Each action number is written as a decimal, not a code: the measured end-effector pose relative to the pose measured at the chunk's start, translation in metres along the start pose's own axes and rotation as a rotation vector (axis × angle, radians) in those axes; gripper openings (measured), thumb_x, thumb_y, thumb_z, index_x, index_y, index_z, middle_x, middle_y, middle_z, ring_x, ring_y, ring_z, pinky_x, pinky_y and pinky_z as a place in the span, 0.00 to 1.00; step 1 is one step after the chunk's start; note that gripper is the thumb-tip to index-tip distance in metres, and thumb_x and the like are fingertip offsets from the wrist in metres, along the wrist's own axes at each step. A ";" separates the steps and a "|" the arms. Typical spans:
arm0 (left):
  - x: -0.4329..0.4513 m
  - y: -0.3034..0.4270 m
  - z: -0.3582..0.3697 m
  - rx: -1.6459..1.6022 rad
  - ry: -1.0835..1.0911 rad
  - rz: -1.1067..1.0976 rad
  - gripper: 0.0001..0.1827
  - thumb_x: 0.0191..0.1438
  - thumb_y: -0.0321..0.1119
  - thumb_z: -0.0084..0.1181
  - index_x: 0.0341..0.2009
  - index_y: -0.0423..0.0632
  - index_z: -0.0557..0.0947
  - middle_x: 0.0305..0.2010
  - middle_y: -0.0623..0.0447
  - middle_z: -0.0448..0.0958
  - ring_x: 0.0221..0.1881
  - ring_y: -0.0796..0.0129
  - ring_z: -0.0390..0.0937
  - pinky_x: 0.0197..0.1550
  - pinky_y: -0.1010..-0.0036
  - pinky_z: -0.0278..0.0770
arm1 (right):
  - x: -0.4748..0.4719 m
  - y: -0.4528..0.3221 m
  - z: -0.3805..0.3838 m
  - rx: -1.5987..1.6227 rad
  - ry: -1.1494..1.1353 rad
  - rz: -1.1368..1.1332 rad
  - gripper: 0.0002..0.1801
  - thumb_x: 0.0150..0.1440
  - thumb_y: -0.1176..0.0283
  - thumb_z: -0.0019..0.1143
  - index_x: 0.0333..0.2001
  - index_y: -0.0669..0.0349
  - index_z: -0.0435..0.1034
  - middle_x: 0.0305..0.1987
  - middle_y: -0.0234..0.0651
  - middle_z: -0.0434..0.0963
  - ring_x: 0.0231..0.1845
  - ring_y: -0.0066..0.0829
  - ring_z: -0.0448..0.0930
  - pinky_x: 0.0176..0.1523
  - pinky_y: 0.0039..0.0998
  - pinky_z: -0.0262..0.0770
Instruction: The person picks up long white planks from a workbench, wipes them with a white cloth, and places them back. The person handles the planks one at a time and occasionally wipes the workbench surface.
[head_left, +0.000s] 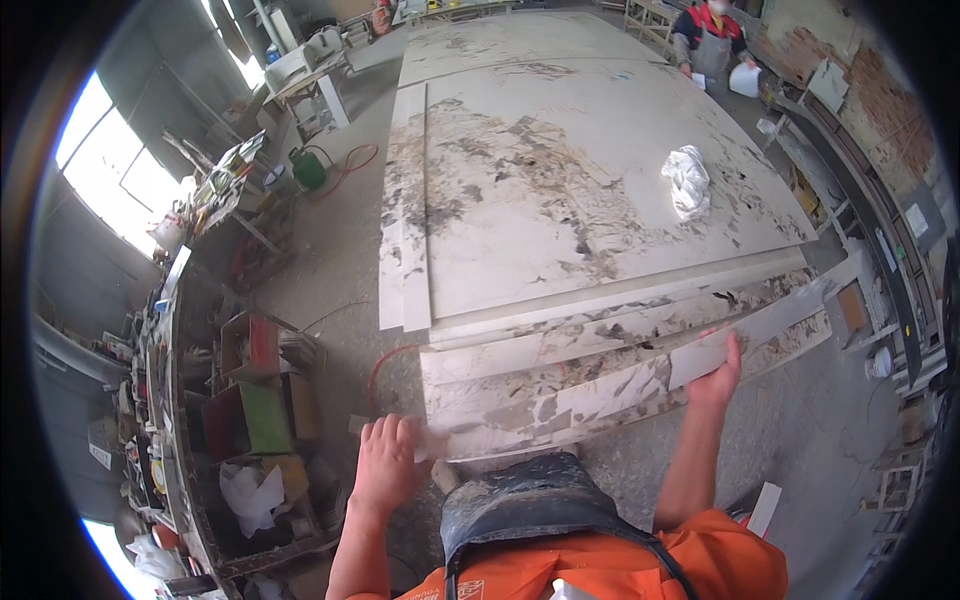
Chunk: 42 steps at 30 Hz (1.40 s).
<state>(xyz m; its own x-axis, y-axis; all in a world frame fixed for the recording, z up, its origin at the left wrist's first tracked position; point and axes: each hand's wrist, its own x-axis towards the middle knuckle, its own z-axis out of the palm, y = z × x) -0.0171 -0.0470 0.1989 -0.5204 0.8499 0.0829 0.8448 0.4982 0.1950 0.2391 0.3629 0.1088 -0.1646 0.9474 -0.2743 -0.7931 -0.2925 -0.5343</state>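
A long, narrow strip of patterned stone slab (555, 411) crosses in front of me, rising towards the right. My left hand (390, 461) is closed on its left end, where the picture is blurred. My right hand (716, 371) grips the strip farther right from its lower edge, with the fingers over the top. Under and behind the strip lie several more stone strips (480, 361) with brown and grey veining. Beyond them lies a large veined stone slab (517, 262), with narrow strips (415, 225) along its left side and a crumpled white cloth (686, 184) on its right part.
Shelving (277, 551) with boxes and plastic bags stands at left. A green gas cylinder (307, 169) and red hose (360, 157) are on the floor. A co-worker (709, 45) stands at the slab's far right, holding white sheets. A metal rack (862, 180) runs along the right wall.
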 end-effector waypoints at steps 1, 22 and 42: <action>-0.007 -0.013 0.003 -0.013 0.000 -0.013 0.29 0.36 0.36 0.68 0.45 0.46 0.73 0.38 0.48 0.72 0.42 0.52 0.72 0.46 0.60 0.67 | -0.014 0.003 0.010 0.014 -0.083 0.008 0.16 0.61 0.65 0.54 0.51 0.58 0.68 0.45 0.33 0.74 0.47 0.31 0.74 0.54 0.35 0.71; -0.108 -0.360 0.047 -0.528 -0.045 0.078 0.25 0.41 0.35 0.71 0.45 0.43 0.78 0.40 0.44 0.77 0.44 0.47 0.75 0.47 0.59 0.72 | -0.367 0.205 0.204 -0.062 -0.576 -0.200 0.18 0.59 0.65 0.52 0.53 0.53 0.69 0.35 0.35 0.78 0.35 0.39 0.80 0.43 0.46 0.75; 0.015 -0.317 -0.031 -1.101 -0.637 0.342 0.21 0.55 0.29 0.59 0.53 0.36 0.76 0.47 0.49 0.80 0.48 0.68 0.75 0.53 0.72 0.70 | -0.379 0.321 0.226 -0.070 -0.749 0.043 0.15 0.53 0.80 0.60 0.45 0.68 0.73 0.35 0.43 0.80 0.37 0.37 0.82 0.44 0.38 0.79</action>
<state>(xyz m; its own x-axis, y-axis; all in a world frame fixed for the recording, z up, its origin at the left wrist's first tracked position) -0.2964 -0.1978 0.1689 0.1032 0.9866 -0.1264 0.2205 0.1012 0.9701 -0.0859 -0.0611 0.2218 -0.5691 0.7623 0.3083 -0.7421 -0.3146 -0.5919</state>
